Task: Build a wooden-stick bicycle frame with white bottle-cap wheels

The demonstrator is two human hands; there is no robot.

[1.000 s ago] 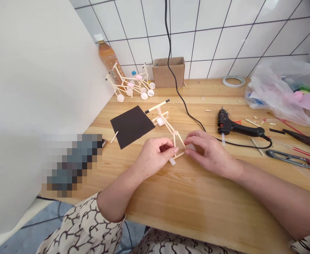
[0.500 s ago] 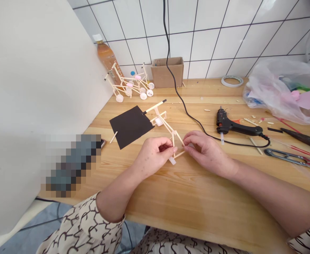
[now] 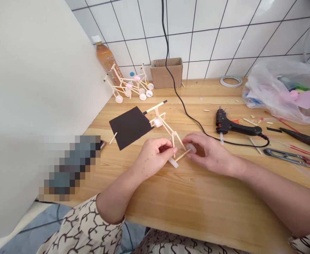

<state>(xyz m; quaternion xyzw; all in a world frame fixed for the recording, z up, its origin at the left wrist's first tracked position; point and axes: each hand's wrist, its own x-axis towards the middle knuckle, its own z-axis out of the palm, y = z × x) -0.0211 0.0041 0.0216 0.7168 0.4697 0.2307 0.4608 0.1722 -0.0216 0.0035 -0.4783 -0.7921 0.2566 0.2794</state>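
Observation:
A small tricycle model (image 3: 165, 124) made of thin wooden sticks lies between my hands, its black-tipped handlebar (image 3: 155, 107) pointing away from me. My left hand (image 3: 155, 155) pinches one of its rear sticks between thumb and fingers. Close to the table, an axle stick (image 3: 183, 155) joins two white round caps that look like wheels. The left cap (image 3: 173, 162) sits below my left fingertips. Around the right cap (image 3: 191, 148) my right hand (image 3: 210, 151) curves, thumb and fingers apart; whether it touches the cap is unclear.
Black card (image 3: 130, 128) lies under the handlebar. A glue gun (image 3: 234, 127), pliers-like snips (image 3: 289, 157) and a tape roll (image 3: 231, 81) are to the right. Finished-looking stick models (image 3: 130, 84), a bottle (image 3: 106, 58) and a cardboard box (image 3: 167, 74) stand behind. A black cable (image 3: 183, 102) crosses the table.
My right hand's fingers have spread apart from the stick they pinched, and the right cap now shows between them. The axle has shifted slightly; my left hand stays in place.

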